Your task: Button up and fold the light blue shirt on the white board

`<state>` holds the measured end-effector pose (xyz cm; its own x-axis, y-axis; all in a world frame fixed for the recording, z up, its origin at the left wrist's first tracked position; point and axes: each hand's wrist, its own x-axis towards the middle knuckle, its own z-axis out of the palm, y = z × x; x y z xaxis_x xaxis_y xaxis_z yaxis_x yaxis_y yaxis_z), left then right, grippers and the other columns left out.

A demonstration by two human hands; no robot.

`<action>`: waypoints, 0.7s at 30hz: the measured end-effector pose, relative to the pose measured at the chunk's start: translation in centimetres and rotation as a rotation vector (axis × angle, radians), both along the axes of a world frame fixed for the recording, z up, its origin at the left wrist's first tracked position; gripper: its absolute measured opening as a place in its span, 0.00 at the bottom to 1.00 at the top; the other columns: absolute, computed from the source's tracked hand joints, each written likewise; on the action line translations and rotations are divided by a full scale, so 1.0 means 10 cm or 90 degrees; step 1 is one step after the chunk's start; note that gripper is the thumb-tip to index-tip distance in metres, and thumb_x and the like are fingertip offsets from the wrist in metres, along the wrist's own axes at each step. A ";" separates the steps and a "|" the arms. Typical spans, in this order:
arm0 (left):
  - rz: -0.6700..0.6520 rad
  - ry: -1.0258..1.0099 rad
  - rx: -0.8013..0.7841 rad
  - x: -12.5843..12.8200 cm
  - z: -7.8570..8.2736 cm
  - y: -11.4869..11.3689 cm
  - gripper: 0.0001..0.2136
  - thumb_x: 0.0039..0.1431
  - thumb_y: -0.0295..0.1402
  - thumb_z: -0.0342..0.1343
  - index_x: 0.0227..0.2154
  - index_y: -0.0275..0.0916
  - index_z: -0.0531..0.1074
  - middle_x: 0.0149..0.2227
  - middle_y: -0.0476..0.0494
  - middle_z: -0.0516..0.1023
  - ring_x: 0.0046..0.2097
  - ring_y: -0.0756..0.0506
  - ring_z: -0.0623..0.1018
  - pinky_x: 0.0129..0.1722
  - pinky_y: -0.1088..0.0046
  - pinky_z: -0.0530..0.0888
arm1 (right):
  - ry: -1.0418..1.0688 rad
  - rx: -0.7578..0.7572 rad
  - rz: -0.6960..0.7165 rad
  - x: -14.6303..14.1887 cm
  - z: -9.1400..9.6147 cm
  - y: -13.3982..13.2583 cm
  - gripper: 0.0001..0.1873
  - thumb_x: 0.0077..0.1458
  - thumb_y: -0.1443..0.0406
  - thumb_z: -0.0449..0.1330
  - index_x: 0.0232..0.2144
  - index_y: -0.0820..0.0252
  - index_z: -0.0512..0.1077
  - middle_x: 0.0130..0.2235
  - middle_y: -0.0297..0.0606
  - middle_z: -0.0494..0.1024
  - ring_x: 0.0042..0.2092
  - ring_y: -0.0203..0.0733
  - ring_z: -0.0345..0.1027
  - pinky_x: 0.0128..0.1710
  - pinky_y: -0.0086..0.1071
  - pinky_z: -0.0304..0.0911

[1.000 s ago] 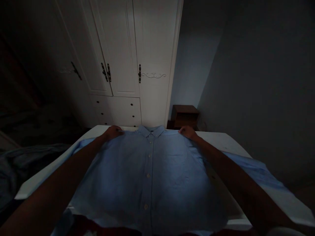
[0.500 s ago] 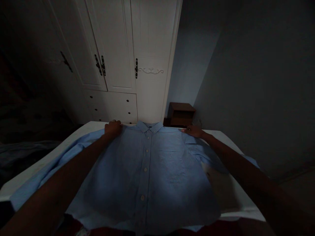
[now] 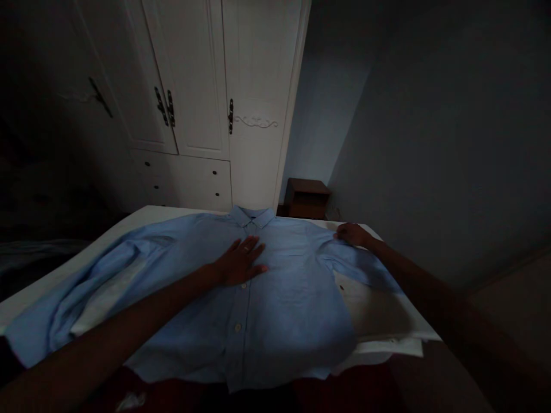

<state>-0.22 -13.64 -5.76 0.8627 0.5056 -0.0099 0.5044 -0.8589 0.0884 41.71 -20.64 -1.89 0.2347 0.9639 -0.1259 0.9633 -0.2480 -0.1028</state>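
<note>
A light blue button-up shirt (image 3: 284,292) lies front-up on a white table (image 3: 379,312), collar at the far edge and sleeves spread to both sides. My left hand (image 3: 241,261) lies flat on the shirt's chest, fingers stretched out over the button line, a ring on one finger. My right hand (image 3: 350,234) rests at the shirt's right shoulder where the sleeve begins, fingers curled down on the cloth. The left sleeve (image 3: 81,287) is bunched and hangs toward the table's left edge.
A white wardrobe (image 3: 206,103) with dark handles and drawers stands beyond the table. A small brown bedside cabinet (image 3: 306,198) sits beside it in the corner. A grey wall runs along the right. Dark bedding lies at the far left. The room is dim.
My left hand left the shirt's left shoulder and came to the middle of the chest. My right hand slid slightly outward along the right shoulder. The view shifted right.
</note>
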 end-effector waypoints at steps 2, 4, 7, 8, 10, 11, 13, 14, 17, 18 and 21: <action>0.006 -0.001 -0.007 -0.03 -0.01 -0.04 0.38 0.63 0.59 0.33 0.68 0.39 0.47 0.70 0.33 0.44 0.71 0.36 0.44 0.67 0.52 0.46 | -0.033 0.010 -0.027 -0.07 -0.04 0.00 0.14 0.58 0.61 0.54 0.34 0.61 0.78 0.41 0.47 0.80 0.42 0.47 0.73 0.40 0.33 0.63; 0.011 -0.010 -0.004 -0.05 0.00 -0.05 0.38 0.63 0.59 0.34 0.68 0.40 0.48 0.70 0.33 0.44 0.71 0.36 0.45 0.67 0.53 0.46 | -0.061 0.010 -0.055 -0.15 -0.06 0.00 0.13 0.59 0.62 0.54 0.37 0.62 0.78 0.42 0.50 0.80 0.44 0.49 0.74 0.40 0.35 0.64; 0.002 -0.025 -0.009 -0.07 0.02 -0.06 0.37 0.63 0.59 0.35 0.68 0.40 0.50 0.70 0.32 0.45 0.71 0.36 0.45 0.67 0.51 0.47 | -0.106 0.023 -0.085 -0.32 -0.04 0.00 0.14 0.57 0.67 0.55 0.44 0.64 0.76 0.44 0.56 0.78 0.46 0.53 0.74 0.42 0.40 0.65; -0.001 -0.033 -0.011 -0.08 0.03 -0.06 0.37 0.63 0.59 0.35 0.68 0.39 0.50 0.70 0.32 0.46 0.71 0.36 0.45 0.67 0.52 0.47 | -0.120 0.036 -0.083 -0.39 -0.02 0.00 0.17 0.57 0.68 0.55 0.47 0.64 0.74 0.47 0.58 0.77 0.48 0.55 0.73 0.43 0.41 0.65; 0.004 -0.055 -0.011 -0.09 0.05 -0.07 0.35 0.65 0.57 0.34 0.67 0.38 0.51 0.69 0.32 0.48 0.70 0.38 0.47 0.67 0.54 0.49 | -0.139 0.070 -0.046 -0.56 0.01 -0.01 0.22 0.56 0.72 0.53 0.53 0.65 0.70 0.53 0.59 0.73 0.52 0.56 0.70 0.47 0.43 0.64; 0.011 -0.069 -0.008 -0.10 0.05 -0.08 0.34 0.66 0.55 0.33 0.67 0.37 0.52 0.69 0.32 0.49 0.70 0.39 0.49 0.67 0.56 0.51 | -0.143 0.085 -0.013 -0.67 0.02 -0.01 0.24 0.55 0.74 0.52 0.55 0.65 0.69 0.55 0.59 0.71 0.54 0.55 0.68 0.49 0.43 0.63; 0.039 -0.097 0.013 -0.13 0.07 -0.09 0.33 0.67 0.53 0.32 0.65 0.34 0.56 0.68 0.30 0.53 0.69 0.39 0.53 0.66 0.59 0.54 | -0.140 0.106 0.067 -0.92 0.02 0.00 0.26 0.54 0.76 0.51 0.56 0.65 0.68 0.57 0.55 0.70 0.56 0.53 0.65 0.53 0.41 0.60; 0.063 -0.106 0.030 -0.15 0.08 -0.09 0.33 0.67 0.53 0.32 0.64 0.34 0.57 0.68 0.30 0.54 0.69 0.39 0.55 0.66 0.59 0.55 | -0.136 0.113 0.106 -1.06 0.01 0.01 0.27 0.53 0.76 0.52 0.56 0.64 0.68 0.57 0.53 0.70 0.57 0.51 0.64 0.54 0.40 0.59; 0.177 -0.096 0.084 -0.28 0.11 -0.08 0.33 0.66 0.54 0.34 0.62 0.36 0.62 0.66 0.29 0.58 0.68 0.35 0.56 0.65 0.53 0.56 | -0.110 0.130 0.217 -1.53 -0.03 0.09 0.29 0.53 0.76 0.52 0.57 0.59 0.67 0.58 0.45 0.70 0.59 0.47 0.62 0.58 0.37 0.55; 0.219 -0.083 0.097 -0.34 0.13 -0.07 0.33 0.66 0.55 0.34 0.61 0.36 0.62 0.66 0.29 0.59 0.68 0.34 0.56 0.64 0.50 0.55 | -0.093 0.142 0.255 -1.70 -0.04 0.14 0.28 0.53 0.75 0.52 0.57 0.59 0.67 0.58 0.44 0.70 0.59 0.46 0.61 0.58 0.37 0.55; 0.317 -0.046 0.127 -0.58 0.19 -0.06 0.34 0.65 0.56 0.33 0.60 0.33 0.63 0.66 0.25 0.58 0.68 0.32 0.55 0.64 0.46 0.54 | -0.021 0.190 0.339 -2.18 -0.03 0.35 0.25 0.56 0.74 0.51 0.56 0.61 0.68 0.58 0.45 0.70 0.59 0.46 0.61 0.59 0.38 0.55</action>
